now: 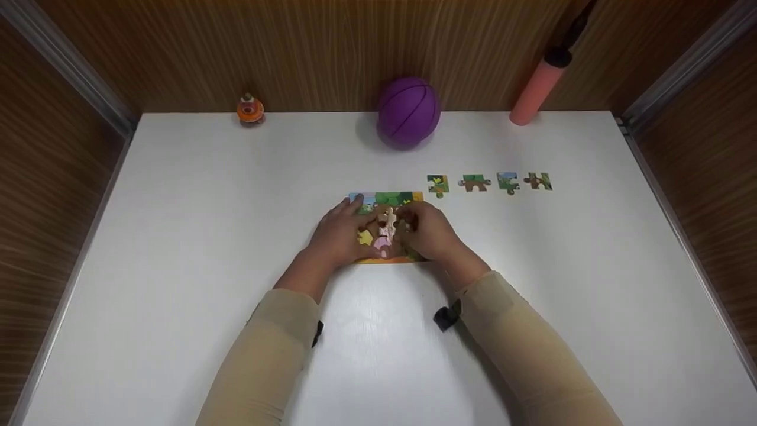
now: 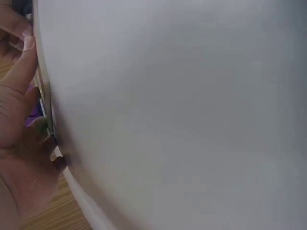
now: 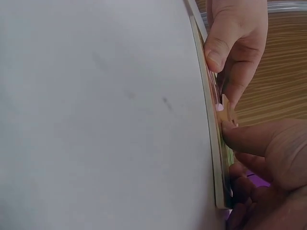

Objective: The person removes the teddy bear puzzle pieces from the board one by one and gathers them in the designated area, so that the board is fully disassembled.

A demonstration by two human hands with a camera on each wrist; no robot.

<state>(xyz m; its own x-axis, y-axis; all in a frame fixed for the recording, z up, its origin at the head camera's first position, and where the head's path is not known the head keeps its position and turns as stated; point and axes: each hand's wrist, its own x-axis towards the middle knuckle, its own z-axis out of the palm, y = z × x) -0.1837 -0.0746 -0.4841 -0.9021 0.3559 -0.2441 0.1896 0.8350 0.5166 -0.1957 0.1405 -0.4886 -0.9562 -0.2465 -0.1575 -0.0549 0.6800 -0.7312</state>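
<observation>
A jigsaw puzzle board (image 1: 387, 261) with a colourful cartoon picture lies flat on the white table. My left hand (image 1: 342, 232) rests on its left side with the fingers spread, and the thumb (image 3: 216, 56) presses near the front edge. My right hand (image 1: 434, 232) pinches a puzzle piece (image 3: 226, 111) over the right half of the board. This piece stands tilted up from the board surface in the right wrist view. The right fingers hide part of the picture, so how the piece sits there cannot be told.
Several loose puzzle pieces lie in a row right of the board, among them a green and brown one (image 1: 474, 183). Along the back wall are a purple ball (image 1: 408, 112), a small orange toy (image 1: 250, 109) and a pink hand pump (image 1: 537, 92). Wooden panels (image 1: 295, 53) enclose the table.
</observation>
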